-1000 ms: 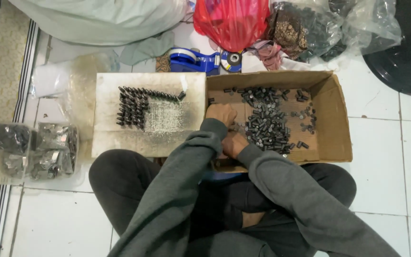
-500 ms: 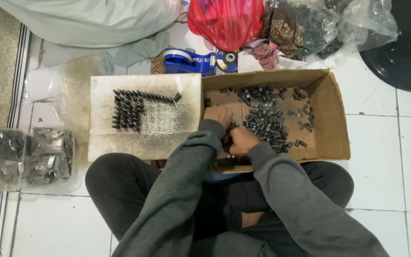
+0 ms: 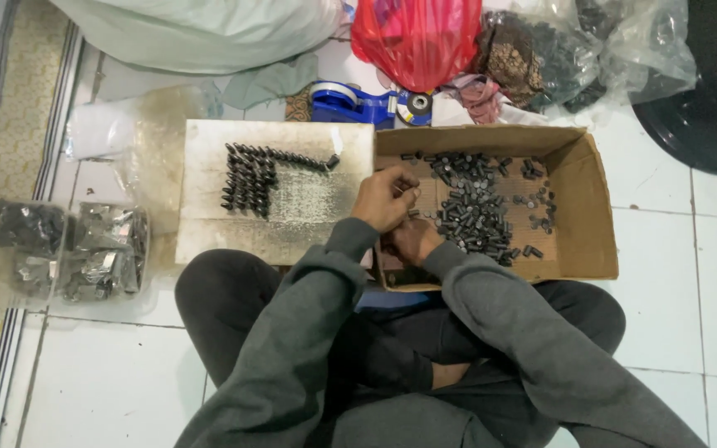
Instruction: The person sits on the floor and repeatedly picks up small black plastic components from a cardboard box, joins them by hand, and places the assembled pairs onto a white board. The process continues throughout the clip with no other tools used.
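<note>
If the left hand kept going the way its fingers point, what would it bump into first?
Probably the pile of small dark metal parts in the cardboard box: the left hand points right toward it. Depth is hard to judge from above.

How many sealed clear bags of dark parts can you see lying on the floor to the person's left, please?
2, though the glare makes it hard to be sure: the darker bag at the far left and the shinier bag beside it. More may lie underneath.
</note>
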